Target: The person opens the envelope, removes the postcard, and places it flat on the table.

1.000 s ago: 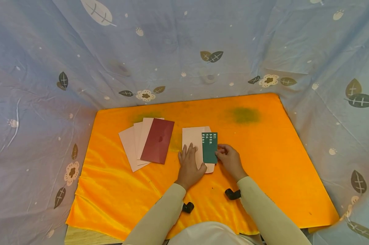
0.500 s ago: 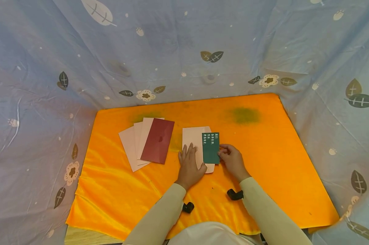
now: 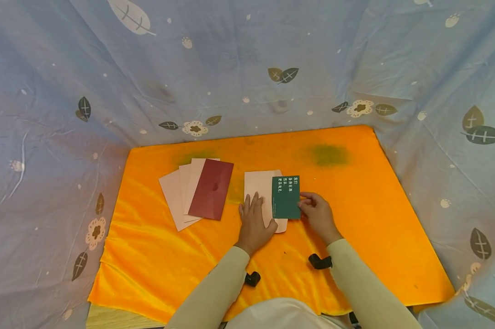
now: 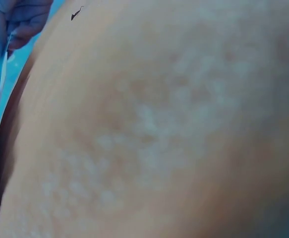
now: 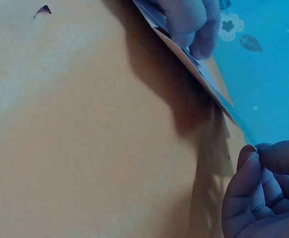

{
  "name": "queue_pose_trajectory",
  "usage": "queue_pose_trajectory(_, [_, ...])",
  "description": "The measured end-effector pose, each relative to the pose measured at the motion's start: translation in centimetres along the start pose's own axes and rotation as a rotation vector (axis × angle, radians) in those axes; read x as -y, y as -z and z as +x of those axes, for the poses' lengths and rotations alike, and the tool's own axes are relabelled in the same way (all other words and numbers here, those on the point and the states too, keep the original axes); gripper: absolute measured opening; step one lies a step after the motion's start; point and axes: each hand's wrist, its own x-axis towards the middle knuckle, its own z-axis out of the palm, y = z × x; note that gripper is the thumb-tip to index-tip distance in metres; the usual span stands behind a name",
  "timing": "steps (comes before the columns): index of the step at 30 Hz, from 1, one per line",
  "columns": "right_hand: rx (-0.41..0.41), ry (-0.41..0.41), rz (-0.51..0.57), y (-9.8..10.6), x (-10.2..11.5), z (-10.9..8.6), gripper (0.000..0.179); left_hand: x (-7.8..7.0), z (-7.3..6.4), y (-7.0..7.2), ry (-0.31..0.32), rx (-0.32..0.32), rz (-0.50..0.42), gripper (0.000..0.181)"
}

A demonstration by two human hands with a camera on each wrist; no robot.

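A pale pink envelope (image 3: 253, 183) lies in the middle of the cloth, its flap side to the right. My left hand (image 3: 256, 226) rests over it with fingers spread and thumb near the flap. Out of the envelope's mouth sticks a green card (image 3: 286, 196) with white lettering, its left part hidden inside. Thumb and forefinger of my right hand (image 3: 316, 214) pinch the card's right edge. The right wrist view shows that pinch up close, with my right hand (image 5: 265, 186) at the card's edge and the left hand (image 5: 189, 20) on the envelope.
Left of the envelope, a dark red envelope (image 3: 211, 189) overlaps several pale pink envelopes (image 3: 175, 201). An orange cloth (image 3: 366, 205) covers the table, with bare wood (image 3: 115, 317) at its front left corner. A patterned blue curtain (image 3: 247, 59) encloses the back and sides.
My right hand has drawn the green card rightward, and more of it and its lettering shows outside the envelope. My left hand has stayed in place.
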Motion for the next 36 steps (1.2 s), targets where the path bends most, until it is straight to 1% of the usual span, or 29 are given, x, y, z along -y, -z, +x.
queue_pose_trajectory(8, [-0.002, 0.013, 0.031, 1.2, -0.1, -0.1, 0.04, 0.0, 0.0, -0.1, 0.003, -0.002, 0.005, 0.076])
queue_pose_trajectory(15, [-0.015, 0.005, 0.04, 2.4, -0.1, -0.2, 0.041, 0.3, 0.0, -0.2, -0.018, -0.023, -0.002, 0.076])
queue_pose_trajectory(21, [-0.021, 0.03, 0.034, 3.5, -0.2, -0.4, 0.042, 0.4, 0.0, -0.2, -0.032, -0.036, -0.017, 0.074])
queue_pose_trajectory(31, [-0.084, 0.036, 0.007, 5.4, -0.3, -0.8, 0.043, 0.4, -0.1, -0.1, -0.03, -0.018, -0.027, 0.073])
queue_pose_trajectory(36, [-0.108, 0.027, -0.001, 6.4, -0.7, -0.9, 0.043, 0.5, -0.1, -0.1, -0.045, -0.026, -0.041, 0.073])
